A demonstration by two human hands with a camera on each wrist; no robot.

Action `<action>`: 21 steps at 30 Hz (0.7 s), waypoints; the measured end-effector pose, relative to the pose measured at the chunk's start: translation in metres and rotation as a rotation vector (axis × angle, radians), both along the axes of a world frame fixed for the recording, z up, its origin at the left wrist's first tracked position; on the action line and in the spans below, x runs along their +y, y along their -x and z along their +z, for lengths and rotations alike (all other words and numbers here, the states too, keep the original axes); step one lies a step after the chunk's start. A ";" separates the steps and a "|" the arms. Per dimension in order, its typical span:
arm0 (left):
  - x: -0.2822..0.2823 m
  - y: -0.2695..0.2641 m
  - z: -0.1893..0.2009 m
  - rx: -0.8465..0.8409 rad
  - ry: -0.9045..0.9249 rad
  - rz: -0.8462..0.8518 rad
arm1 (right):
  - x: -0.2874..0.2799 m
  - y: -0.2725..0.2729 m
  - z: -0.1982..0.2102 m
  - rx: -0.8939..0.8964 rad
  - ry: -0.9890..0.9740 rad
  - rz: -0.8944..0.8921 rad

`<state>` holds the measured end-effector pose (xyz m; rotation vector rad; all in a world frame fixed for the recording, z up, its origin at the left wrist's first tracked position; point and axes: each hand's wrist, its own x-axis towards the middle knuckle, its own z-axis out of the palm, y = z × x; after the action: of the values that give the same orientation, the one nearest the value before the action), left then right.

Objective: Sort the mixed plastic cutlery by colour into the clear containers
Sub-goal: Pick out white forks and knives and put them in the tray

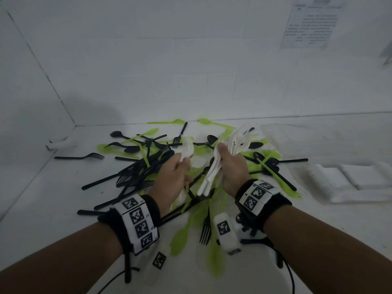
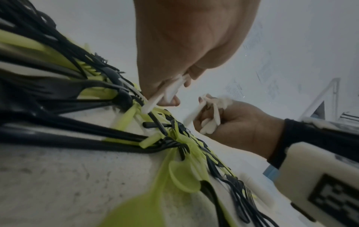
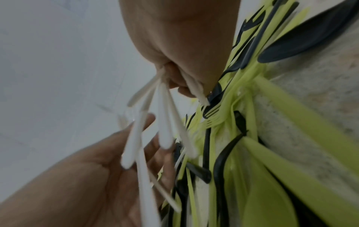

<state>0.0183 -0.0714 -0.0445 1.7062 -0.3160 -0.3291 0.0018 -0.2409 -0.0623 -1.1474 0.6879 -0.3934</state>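
Note:
A tangled pile of black, lime-green and white plastic cutlery (image 1: 148, 166) covers the middle of the white table. Just above it, my left hand (image 1: 182, 164) grips a white fork (image 1: 187, 145) with its tines up; the handle (image 2: 153, 101) pokes out below the fingers. Close to its right, my right hand (image 1: 224, 158) is curled round a bundle of white cutlery (image 1: 235, 139), with the handles (image 3: 163, 126) fanning out under the fist. The two hands nearly touch. Black forks (image 1: 205, 229) and green spoons (image 2: 182, 178) lie beneath my wrists.
Pale clear containers (image 1: 347, 181) stand at the right edge of the table, with another (image 1: 275, 134) behind the pile. A lone black fork (image 1: 84, 156) lies at the left. White walls close the back and left sides, with a printed sheet (image 1: 311, 24) up on the right.

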 end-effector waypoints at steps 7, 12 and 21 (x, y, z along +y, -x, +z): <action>-0.012 -0.008 0.008 -0.256 -0.146 -0.026 | 0.007 0.006 0.013 -0.063 0.014 0.166; -0.025 -0.005 0.005 -0.343 -0.116 0.042 | 0.015 0.008 0.015 -0.155 -0.088 0.185; -0.024 0.006 0.006 -0.298 -0.082 -0.076 | 0.009 0.014 0.013 -0.166 -0.165 0.214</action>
<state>0.0126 -0.0954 -0.0385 1.8283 -0.5940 -0.1441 -0.0122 -0.2316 -0.0490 -1.0076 0.4388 -0.2417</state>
